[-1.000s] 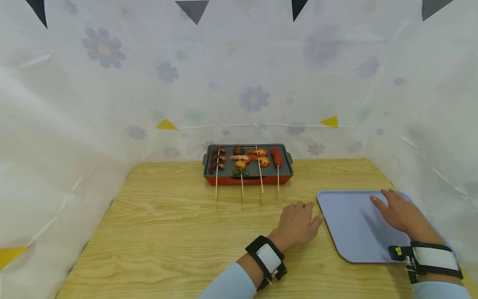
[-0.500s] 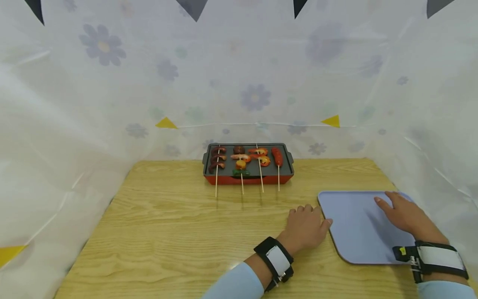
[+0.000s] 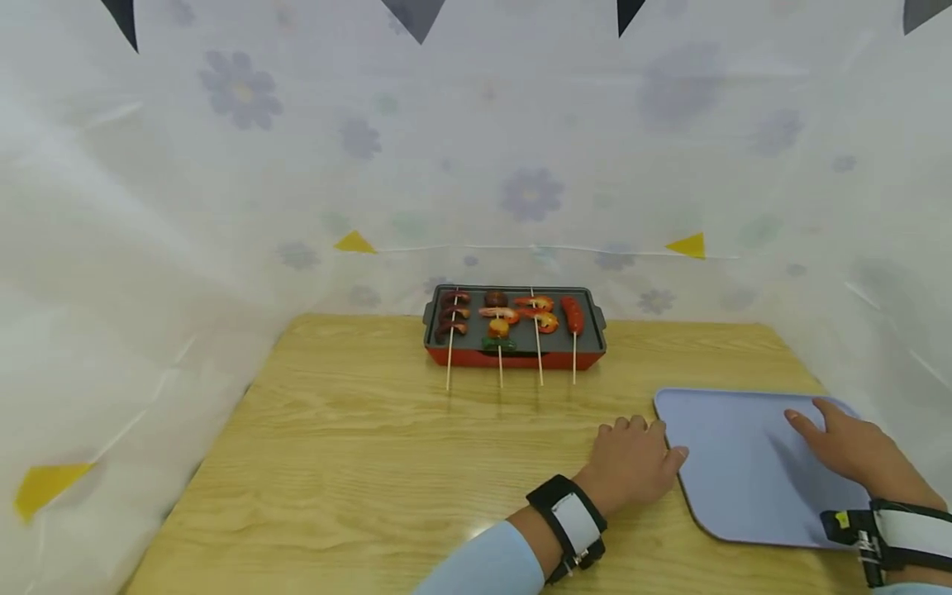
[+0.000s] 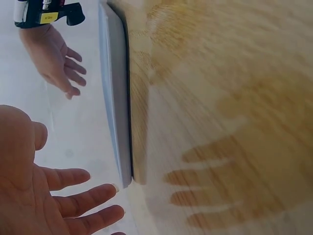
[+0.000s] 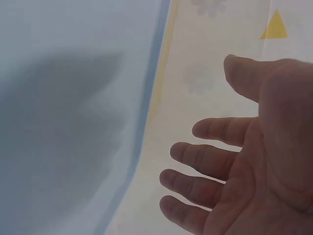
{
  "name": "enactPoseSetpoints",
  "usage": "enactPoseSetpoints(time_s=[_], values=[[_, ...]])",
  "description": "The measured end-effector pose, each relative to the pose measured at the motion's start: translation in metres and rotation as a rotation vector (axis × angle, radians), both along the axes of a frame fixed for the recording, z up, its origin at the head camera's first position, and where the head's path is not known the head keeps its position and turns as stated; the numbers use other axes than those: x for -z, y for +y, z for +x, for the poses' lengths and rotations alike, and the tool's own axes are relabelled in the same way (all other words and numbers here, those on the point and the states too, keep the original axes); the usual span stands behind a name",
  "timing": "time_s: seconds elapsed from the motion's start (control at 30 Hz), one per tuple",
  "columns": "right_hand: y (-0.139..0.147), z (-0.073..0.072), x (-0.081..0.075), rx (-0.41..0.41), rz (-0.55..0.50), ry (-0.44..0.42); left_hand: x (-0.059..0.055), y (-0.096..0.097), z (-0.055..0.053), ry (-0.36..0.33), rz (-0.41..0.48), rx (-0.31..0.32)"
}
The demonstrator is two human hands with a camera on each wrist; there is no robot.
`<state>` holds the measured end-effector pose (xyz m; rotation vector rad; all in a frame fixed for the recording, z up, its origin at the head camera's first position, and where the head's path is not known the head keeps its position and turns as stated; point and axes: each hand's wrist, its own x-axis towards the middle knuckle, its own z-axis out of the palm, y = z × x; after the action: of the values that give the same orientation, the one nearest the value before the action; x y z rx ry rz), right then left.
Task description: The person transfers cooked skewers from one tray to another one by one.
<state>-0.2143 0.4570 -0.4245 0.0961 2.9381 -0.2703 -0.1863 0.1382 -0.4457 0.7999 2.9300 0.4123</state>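
A pale blue tray (image 3: 744, 471) lies flat on the right side of the wooden table. Beside its left edge is my left hand (image 3: 635, 463), palm down, holding nothing; in the left wrist view its fingers (image 4: 88, 200) are spread and relaxed near the tray's raised side (image 4: 117, 98). My right hand (image 3: 855, 442) hovers over the tray's right part, casting a shadow on it. Relaxed, parted fingers (image 5: 200, 161) show in the right wrist view, with nothing between them.
Toward the table's back stands a red and black toy grill (image 3: 513, 357). Several skewers rest on it, among them a sausage (image 3: 573, 316), shrimp (image 3: 546, 321) and a mixed vegetable skewer (image 3: 498, 329). Floral plastic sheeting (image 3: 476, 149) encloses the wooden table (image 3: 357, 463).
The head view has swung left, so the grill and tray appear farther right. My left hand has drawn closer to the tray's left edge. My right hand stays over the tray.
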Motion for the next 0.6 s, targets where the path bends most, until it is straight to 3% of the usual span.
enactPoseSetpoints(time_s=[0.17, 0.6], values=[[0.003, -0.002, 0.001, 0.035, 0.002, 0.003, 0.000, 0.001, 0.000, 0.019, -0.009, -0.035], [0.012, -0.001, 0.010, 0.240, 0.090, -0.012, 0.004, 0.011, 0.000, -0.008, -0.030, -0.036]])
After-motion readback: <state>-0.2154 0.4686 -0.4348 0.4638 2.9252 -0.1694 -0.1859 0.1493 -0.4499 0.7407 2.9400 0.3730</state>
